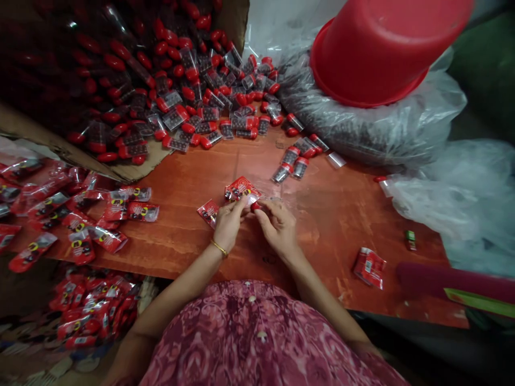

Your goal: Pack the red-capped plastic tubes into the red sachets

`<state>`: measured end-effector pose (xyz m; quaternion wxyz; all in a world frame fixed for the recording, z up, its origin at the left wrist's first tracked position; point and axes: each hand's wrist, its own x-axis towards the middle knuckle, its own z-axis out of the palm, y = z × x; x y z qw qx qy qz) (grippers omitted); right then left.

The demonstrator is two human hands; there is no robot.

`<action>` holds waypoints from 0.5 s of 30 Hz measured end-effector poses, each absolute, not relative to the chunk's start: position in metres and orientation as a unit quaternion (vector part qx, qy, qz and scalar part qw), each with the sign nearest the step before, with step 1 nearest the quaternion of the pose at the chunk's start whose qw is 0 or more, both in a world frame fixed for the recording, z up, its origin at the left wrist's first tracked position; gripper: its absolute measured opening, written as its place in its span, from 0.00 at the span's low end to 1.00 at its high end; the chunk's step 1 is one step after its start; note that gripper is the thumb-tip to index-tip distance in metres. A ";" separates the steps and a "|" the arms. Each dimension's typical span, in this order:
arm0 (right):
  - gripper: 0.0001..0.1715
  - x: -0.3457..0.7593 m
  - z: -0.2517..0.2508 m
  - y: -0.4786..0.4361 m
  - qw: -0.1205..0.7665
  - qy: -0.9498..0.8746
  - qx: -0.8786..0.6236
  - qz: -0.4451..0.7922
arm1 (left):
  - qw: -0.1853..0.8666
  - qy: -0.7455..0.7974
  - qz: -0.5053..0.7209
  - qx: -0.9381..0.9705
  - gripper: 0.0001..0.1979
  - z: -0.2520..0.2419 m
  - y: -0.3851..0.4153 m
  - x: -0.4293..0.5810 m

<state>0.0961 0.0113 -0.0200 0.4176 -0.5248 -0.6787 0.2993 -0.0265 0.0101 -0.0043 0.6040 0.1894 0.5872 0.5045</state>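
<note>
Close together over the middle of the table are my two hands. My left hand (228,221), with a gold bangle at the wrist, is closed on a red printed packet (242,186) with a clear plastic part. At the packet's near end, my right hand (280,225) pinches a small red-capped tube (255,205); most of it is hidden by the fingers and plastic. Another red packet (208,211) lies flat just left of my left hand. Several dark-filled tubes with red caps (290,155) rest beyond my right hand.
A cardboard box (155,163) spills many red-capped tubes across the back left. Filled red packets (80,244) are heaped at the left, more below the edge. A red bucket (374,59) stands on a plastic bag (346,128). One packet (369,267) lies right.
</note>
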 end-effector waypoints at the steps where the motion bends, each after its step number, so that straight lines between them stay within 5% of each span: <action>1: 0.12 0.090 -0.017 0.011 0.440 -0.632 -0.524 0.364 | 0.602 0.581 0.507 0.207 0.20 -0.007 0.008 -0.024; 8: 0.13 0.076 -0.012 0.017 0.478 -0.388 -0.520 0.592 | 0.529 0.583 0.517 0.336 0.18 -0.019 -0.001 -0.017; 15: 0.14 0.076 -0.014 0.016 0.514 -0.359 -0.519 0.581 | 0.515 0.577 0.519 0.364 0.19 -0.014 0.001 -0.017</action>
